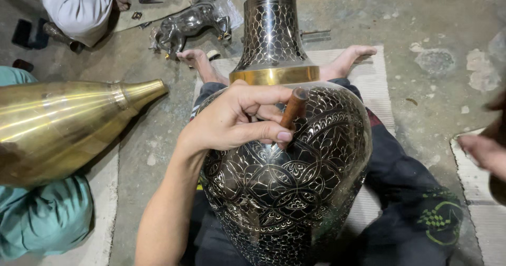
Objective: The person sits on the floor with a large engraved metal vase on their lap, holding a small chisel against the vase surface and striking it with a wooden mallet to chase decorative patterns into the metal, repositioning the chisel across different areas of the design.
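Engraved vase (284, 192): polished dark metal, glossy, fine incised pattern; plain brass band (274, 75) at the neck. Tool handle (293, 108) in the left hand (232, 121): brown wood, matt. Second vessel (63, 126): smooth, shiny brass. Horse figure (190, 26): glossy silvery metal. Floor (421, 23): rough concrete. Mat (369, 73): woven cloth.

We have the big vase (284, 192) on our lap, a metal horse (192, 23) behind it, another vase (63, 126) left.

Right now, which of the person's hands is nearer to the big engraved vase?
Left. The left hand rests on the engraved vase, gripping a wooden-handled tool. The right hand is blurred at the frame's right edge, clear of it.
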